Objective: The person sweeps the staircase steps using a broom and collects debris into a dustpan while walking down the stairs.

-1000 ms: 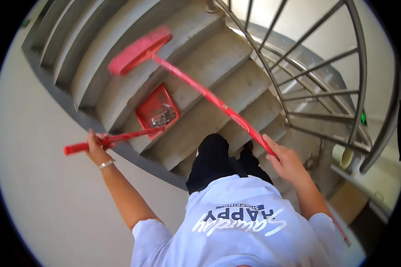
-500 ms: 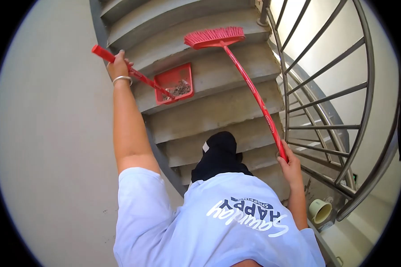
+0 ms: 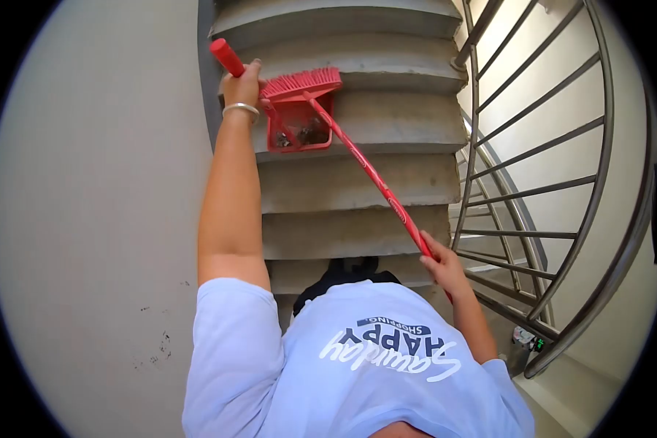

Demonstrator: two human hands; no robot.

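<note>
My left hand is wrapped round the handle of a red dustpan, near its top grip. The pan sits on a stair step, with grey debris in it. My right hand grips the lower end of a red broom. Its pole slants up to the left, and the pink-red bristle head overlaps the dustpan's far part in this view, close beside my left hand. Part of the dustpan is hidden behind the broom head.
Concrete stairs run up ahead, curving slightly. A metal railing borders them on the right, and a plain grey wall with dark scuffs stands on the left. Small items lie beyond the railing's lower end.
The broom head has swung left and slightly down, from the step right of the dustpan to over it. My right hand has shifted left. The view has turned, and the round tub is out of sight.
</note>
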